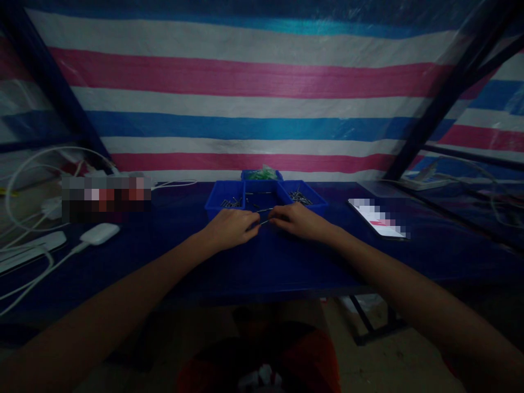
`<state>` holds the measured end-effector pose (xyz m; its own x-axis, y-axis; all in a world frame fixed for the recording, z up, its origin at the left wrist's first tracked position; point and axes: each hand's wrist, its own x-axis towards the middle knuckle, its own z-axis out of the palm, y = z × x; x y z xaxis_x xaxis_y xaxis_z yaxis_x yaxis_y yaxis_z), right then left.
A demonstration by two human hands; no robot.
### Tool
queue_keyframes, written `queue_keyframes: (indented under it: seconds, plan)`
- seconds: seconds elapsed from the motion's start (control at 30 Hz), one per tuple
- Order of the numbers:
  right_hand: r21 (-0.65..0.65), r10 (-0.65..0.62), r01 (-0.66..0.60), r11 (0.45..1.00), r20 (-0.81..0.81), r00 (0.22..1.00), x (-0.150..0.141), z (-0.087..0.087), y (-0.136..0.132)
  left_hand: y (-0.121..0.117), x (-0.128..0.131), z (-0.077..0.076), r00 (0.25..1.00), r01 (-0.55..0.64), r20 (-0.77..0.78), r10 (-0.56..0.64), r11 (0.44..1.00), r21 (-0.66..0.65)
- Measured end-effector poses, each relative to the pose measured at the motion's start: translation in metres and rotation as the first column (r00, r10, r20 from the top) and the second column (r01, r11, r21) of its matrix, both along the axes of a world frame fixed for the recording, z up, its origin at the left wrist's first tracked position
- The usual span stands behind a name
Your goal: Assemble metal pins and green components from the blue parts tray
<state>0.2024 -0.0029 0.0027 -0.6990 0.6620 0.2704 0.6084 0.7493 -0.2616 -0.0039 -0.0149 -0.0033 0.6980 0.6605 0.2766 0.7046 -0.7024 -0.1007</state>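
Note:
My left hand [234,227] and my right hand [302,220] face each other just in front of several blue bins, with fingers pinched together. Between the fingertips stretch two thin, shiny, rod-like metal pieces [265,210]; their exact kind is too small to make out. Small metal parts [231,203] lie in the left blue bin [210,198], behind my left hand. Another heap of metal parts [299,197] fills part of the right blue bin [317,200]. Behind them, a back bin [244,174] holds green items in clear plastic [262,173].
On the blue table [262,267] at right lies a phone [376,219]. White cables and a white charger [100,233] occupy the left side, near a blurred-out patch. A striped sheet [262,82] hangs behind, between dark slanted posts [442,103].

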Motion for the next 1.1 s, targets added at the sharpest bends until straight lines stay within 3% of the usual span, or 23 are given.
queue_keyframes:
  seconds: [0.37,0.53,0.97,1.1]
  plan:
    - [-0.002,-0.008,0.008,1.0,-0.003,1.0,-0.0015,0.0007,-0.0026,0.0023,0.0,-0.0016,1.0,0.006,-0.028,-0.005,1.0,0.025]
    - [-0.034,0.048,-0.046,0.998,0.039,0.998,-0.0016,-0.0021,-0.0016,0.0013,-0.0001,-0.0007,0.999,0.018,-0.034,-0.016,0.998,0.064]
    - [-0.016,0.14,-0.14,0.99,0.049,0.989,-0.0039,-0.0064,-0.0024,0.0022,0.001,-0.0056,0.971,0.231,0.036,-0.236,0.968,0.099]
    - [-0.016,0.124,-0.123,0.992,0.051,0.991,-0.0045,-0.0063,-0.0021,0.0027,0.001,-0.0063,0.963,0.235,0.122,-0.241,0.97,0.064]
